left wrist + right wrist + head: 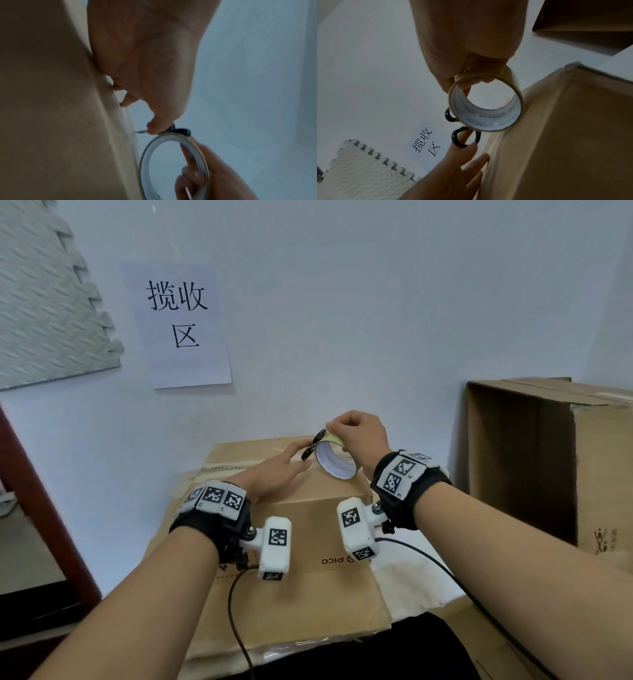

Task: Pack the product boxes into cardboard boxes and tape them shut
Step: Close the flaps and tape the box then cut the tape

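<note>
right hand [359, 433] grips the light, stiff tape roll [337, 462] at its rim; left hand [274, 474] fingers hold scissors [313, 445] just beside.

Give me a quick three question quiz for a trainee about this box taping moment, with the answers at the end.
1. Which hand holds the tape roll?
2. True or false: the left hand has a finger through a handle loop of the black scissors.
3. Pick one: the cardboard box under the hands has its top flaps a) folded shut, b) standing open.

Key: 1. The right hand. 2. True. 3. a.
</note>
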Demonstrator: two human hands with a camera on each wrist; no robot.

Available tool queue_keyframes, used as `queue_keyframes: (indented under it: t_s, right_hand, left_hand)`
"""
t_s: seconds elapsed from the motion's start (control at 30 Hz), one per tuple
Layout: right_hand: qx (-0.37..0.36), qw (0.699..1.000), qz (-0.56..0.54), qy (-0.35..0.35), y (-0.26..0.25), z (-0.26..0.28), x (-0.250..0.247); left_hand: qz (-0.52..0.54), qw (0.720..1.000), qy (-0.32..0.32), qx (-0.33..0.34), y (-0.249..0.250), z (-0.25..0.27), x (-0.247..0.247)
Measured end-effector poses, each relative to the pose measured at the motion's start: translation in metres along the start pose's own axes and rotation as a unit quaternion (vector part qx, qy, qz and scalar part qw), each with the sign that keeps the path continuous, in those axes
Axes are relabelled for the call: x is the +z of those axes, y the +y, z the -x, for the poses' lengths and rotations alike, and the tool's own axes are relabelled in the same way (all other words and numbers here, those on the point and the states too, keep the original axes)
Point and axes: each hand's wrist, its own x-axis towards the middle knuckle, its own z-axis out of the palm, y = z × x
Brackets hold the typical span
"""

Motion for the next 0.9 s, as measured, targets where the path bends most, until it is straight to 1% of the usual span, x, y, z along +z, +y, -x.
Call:
queue_keyframes:
  t_s: [0.07,0.17,0.23,0.43,0.63,0.77,0.9]
  right_hand:
    - [0.0,1.0,0.005,0.0,0.002,0.0,-0.001]
    - [0.002,1.0,0.017,-0.005,0.002,0.0,-0.001]
    - [-0.002,1.0,0.026,-0.01,0.001,0.0,0.001]
    - [-0.014,0.998,0.062,-0.019,-0.004,0.0,0.004]
    - [-0.042,0.99,0.132,-0.033,-0.008,0.003,0.004]
    - [-0.067,0.974,0.209,-0.052,-0.013,0.004,0.001]
    - [-0.08,0.947,0.305,-0.061,-0.017,0.006,0.001]
  left_hand:
    - [0.075,0.997,-0.022,0.008,0.004,0.005,-0.004]
    - [0.108,0.991,-0.064,0.033,0.005,0.015,-0.009]
    - [0.123,0.989,-0.069,0.039,0.006,0.017,-0.009]
    - [0.107,0.99,-0.078,0.05,-0.002,0.011,-0.009]
    - [0.085,0.992,-0.049,0.077,-0.001,0.009,-0.001]
    - [0.07,0.993,-0.048,0.08,-0.006,0.004,0.003]
    - [0.021,0.996,-0.046,0.076,-0.012,0.0,0.004]
